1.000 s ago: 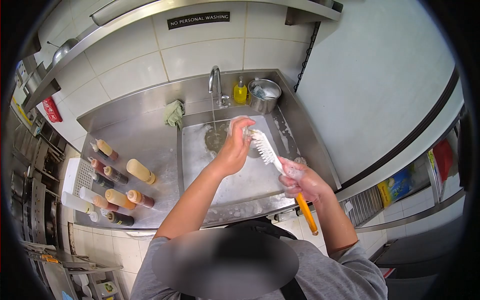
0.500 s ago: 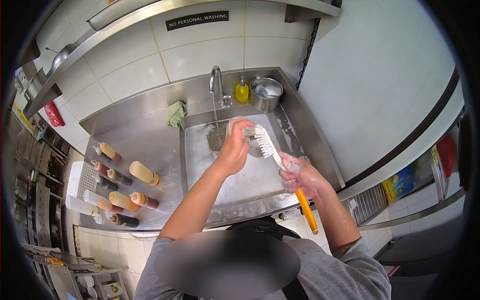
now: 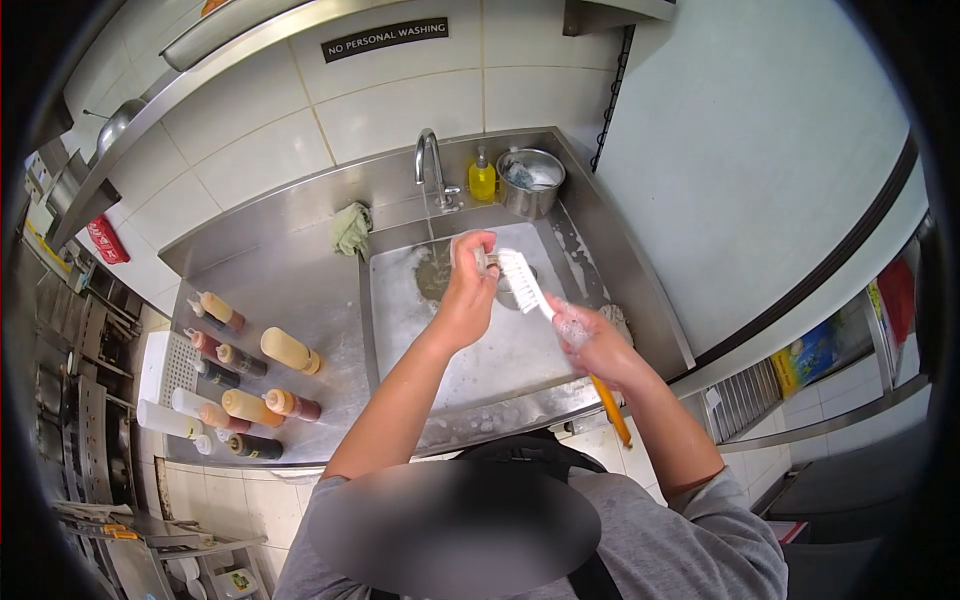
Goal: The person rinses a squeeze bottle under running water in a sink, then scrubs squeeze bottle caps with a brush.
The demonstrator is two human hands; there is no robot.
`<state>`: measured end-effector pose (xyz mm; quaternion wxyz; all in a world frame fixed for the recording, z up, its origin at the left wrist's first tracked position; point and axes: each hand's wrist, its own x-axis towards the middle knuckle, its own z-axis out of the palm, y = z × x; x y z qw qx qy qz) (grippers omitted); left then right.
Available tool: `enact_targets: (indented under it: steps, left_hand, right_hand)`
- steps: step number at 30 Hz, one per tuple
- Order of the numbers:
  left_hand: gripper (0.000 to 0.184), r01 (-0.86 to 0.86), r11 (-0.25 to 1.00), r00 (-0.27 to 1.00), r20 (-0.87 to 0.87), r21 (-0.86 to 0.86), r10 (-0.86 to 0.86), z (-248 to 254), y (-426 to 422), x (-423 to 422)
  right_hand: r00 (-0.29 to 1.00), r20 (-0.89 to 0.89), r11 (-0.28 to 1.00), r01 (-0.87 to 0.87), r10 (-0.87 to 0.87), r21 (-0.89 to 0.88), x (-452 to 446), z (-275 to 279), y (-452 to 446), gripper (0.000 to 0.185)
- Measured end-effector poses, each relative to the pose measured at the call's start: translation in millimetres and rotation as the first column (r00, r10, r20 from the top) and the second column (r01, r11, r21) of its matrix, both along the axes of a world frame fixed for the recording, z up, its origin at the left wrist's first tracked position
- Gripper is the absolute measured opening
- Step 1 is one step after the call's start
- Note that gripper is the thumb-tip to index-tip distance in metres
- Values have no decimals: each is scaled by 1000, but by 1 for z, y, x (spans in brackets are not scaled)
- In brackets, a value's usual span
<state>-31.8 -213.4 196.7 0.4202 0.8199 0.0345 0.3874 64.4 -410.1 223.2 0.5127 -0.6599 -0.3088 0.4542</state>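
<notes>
Right hand gripping a scrub brush, left hand pinching some little piece. Can't really tell what.

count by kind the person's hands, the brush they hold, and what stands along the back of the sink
Hands: 2, the left hand and the right hand
Brush: 1, white and orange
Tap: 1
Yellow pump bottle: 1
Metal pot: 1
Total: 6

Grey short-sleeved top, two black straps, bare forearms
</notes>
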Motion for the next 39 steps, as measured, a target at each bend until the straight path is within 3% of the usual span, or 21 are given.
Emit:
enact_targets:
  steps: [1,3,4,6,10,12,13,16,19,22,24,26,29,36,39]
  left_hand:
    - [40,2,1000,1000,-1,2,-2,0,0,0]
    - [41,61,961,996,-45,-268,-76,-1,1,-1]
    - [41,59,961,996,-45,-270,-74,-2,1,0]
    - [39,111,921,990,-39,-372,-135,-7,-1,2]
    - [38,132,924,990,-4,-358,-143,-10,0,2]
    - [37,217,875,975,54,-432,-215,-13,1,0]
    - [37,223,874,973,49,-431,-224,-14,0,1]
    - [37,131,929,990,6,-345,-138,-11,-2,2]
    - [47,232,868,972,81,-440,-219,-10,-2,0]
    - [50,122,943,992,5,-309,-126,-13,-3,1]
    - [49,191,884,981,50,-426,-188,-10,-4,0]
    - [49,181,884,983,49,-431,-178,-10,-3,-2]
    - [48,166,888,986,38,-429,-165,-16,-3,1]
    - [43,265,820,964,157,-508,-215,-12,-5,-1]
    - [42,287,810,958,151,-511,-244,-11,-8,0]
  right_hand:
    - [900,435,999,43,-41,6,3,-5,2,41]
    - [900,422,993,89,-114,77,6,-11,3,40]
    - [898,401,981,135,-182,143,6,-13,3,39]
    - [902,410,988,95,-137,121,-7,-14,10,39]
    - [909,401,989,61,-112,137,-5,-13,14,40]
    - [912,392,988,68,-118,140,-5,-14,14,41]
    - [879,461,982,42,-124,184,-11,-17,16,41]
    - [837,532,976,6,-125,220,-4,-25,16,41]
    - [834,539,981,14,-119,194,-3,-29,14,41]
    - [811,571,985,40,-130,167,-8,-25,13,41]
    - [792,594,984,45,-139,171,-7,-23,13,41]
    - [778,586,946,35,-228,321,-1,-25,10,41]
    - [765,622,979,58,-168,194,-15,-26,12,42]
    - [781,589,972,97,-206,213,-5,-17,1,42]
    - [746,616,947,61,-253,314,-7,-22,4,42]
